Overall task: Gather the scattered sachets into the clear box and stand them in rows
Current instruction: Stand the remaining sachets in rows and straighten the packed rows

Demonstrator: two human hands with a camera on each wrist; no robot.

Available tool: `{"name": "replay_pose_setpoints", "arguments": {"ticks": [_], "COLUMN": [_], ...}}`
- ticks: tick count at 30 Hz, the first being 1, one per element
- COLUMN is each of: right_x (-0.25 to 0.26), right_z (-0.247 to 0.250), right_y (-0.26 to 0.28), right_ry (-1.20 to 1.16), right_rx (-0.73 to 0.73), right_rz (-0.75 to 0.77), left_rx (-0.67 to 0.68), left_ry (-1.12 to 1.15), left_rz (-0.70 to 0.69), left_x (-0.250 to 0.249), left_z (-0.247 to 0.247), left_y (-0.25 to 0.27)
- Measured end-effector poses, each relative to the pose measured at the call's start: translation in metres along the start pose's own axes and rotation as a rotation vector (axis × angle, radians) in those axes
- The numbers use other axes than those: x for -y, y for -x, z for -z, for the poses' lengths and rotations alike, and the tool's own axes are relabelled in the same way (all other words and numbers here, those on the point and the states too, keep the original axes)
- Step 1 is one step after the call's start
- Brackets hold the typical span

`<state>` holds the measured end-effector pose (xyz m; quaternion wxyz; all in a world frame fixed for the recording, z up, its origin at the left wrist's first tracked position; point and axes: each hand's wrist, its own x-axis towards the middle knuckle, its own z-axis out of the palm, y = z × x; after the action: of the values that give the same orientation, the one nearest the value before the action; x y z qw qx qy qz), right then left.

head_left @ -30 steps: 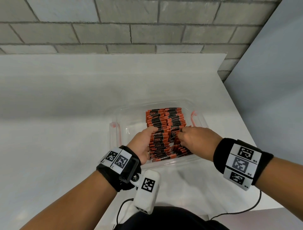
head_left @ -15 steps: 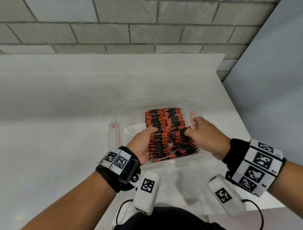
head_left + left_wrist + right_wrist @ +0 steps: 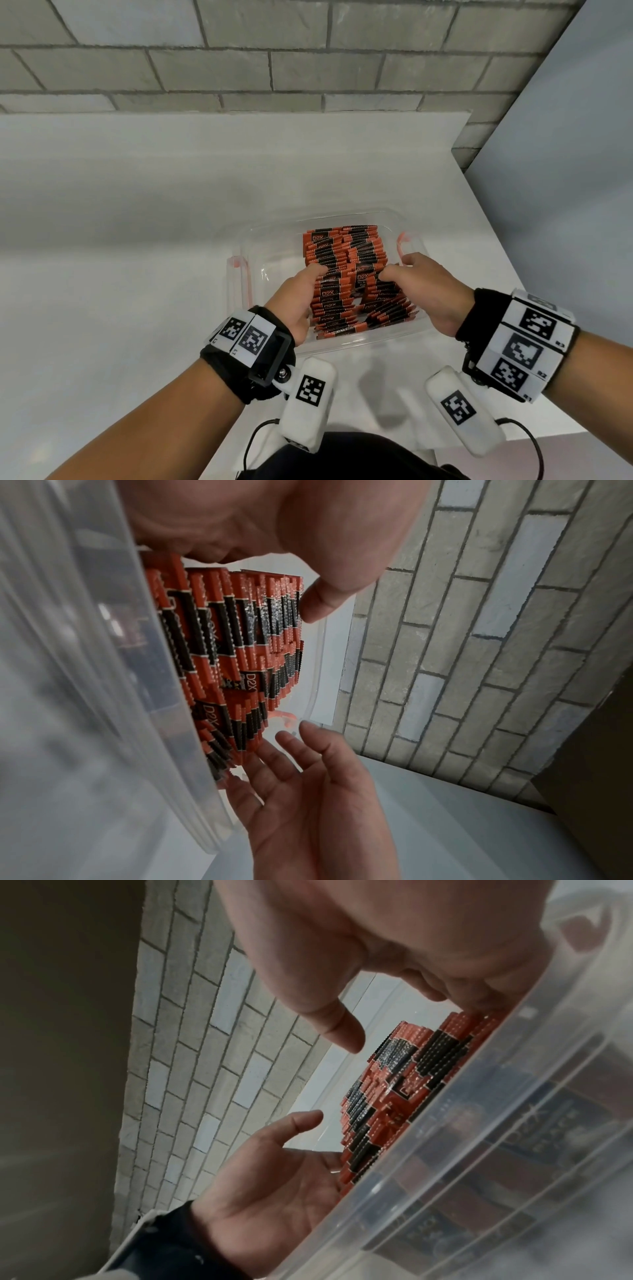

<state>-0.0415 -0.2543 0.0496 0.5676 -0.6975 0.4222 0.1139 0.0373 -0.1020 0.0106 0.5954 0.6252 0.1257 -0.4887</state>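
The right hand [image 3: 435, 294] is now drawn back to the sachets' [image 3: 346, 274] right flank, fingers straight – both rows are squeezed between it and the left hand [image 3: 301, 298], also flat, in the clear box [image 3: 342, 344] – squaring-up is judged nearly done.

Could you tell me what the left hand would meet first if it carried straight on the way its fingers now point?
Most likely the sachets: the left hand lies along the left side of the rows inside the box, fingers against them. Depth past the fingertips is unclear, so the box's far wall would come only after them.

Orange-and-black foil sachets [image 3: 404, 1085] stand packed behind the clear plastic box wall [image 3: 496, 1137]. Right hand [image 3: 342, 947] above, left hand [image 3: 274, 1183] below, fingers extended toward them.
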Motion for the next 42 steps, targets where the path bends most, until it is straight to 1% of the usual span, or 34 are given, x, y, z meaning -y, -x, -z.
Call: {"name": "replay_pose_setpoints", "arguments": {"ticks": [4, 8, 15, 18, 22, 27, 33, 36, 39, 42], "right_x": [0.001, 0.001, 0.0, 0.0, -0.001, -0.001, 0.003, 0.002, 0.004, 0.01], "right_z": [-0.002, -0.001, -0.002, -0.001, 0.0, -0.005, -0.004, -0.006, -0.004, 0.001], "right_y": [-0.002, -0.002, -0.002, -0.002, -0.004, -0.008, -0.006, -0.009, -0.011, -0.015], "right_ry": [0.023, 0.036, -0.008, -0.036, -0.006, -0.078, -0.11, -0.116, -0.118, -0.116], "right_rx": [0.003, 0.036, 0.046, 0.069, 0.048, 0.098, 0.077, 0.114, 0.118, 0.075], "right_rz": [-0.011, -0.007, -0.026, -0.032, -0.026, -0.093, -0.109, -0.132, -0.116, -0.078], "left_rx": [0.017, 0.026, 0.035, 0.033, 0.007, 0.033, 0.035, 0.034, 0.018, -0.016], "left_ry": [0.026, 0.054, 0.058, 0.058, 0.046, 0.078, 0.071, 0.069, 0.03, 0.014], "left_rz": [0.02, 0.016, 0.015, 0.02, 0.013, 0.014, 0.005, 0.005, 0.012, 0.002], "left_x": [0.001, 0.0, -0.001, -0.001, -0.002, 0.0, -0.001, -0.002, -0.002, -0.005], "left_z": [-0.003, -0.003, -0.006, -0.006, -0.005, -0.005, -0.003, -0.004, -0.002, 0.0], "left_y": [0.003, 0.004, 0.006, 0.005, 0.004, 0.004, 0.002, 0.004, 0.0, 0.0]}}
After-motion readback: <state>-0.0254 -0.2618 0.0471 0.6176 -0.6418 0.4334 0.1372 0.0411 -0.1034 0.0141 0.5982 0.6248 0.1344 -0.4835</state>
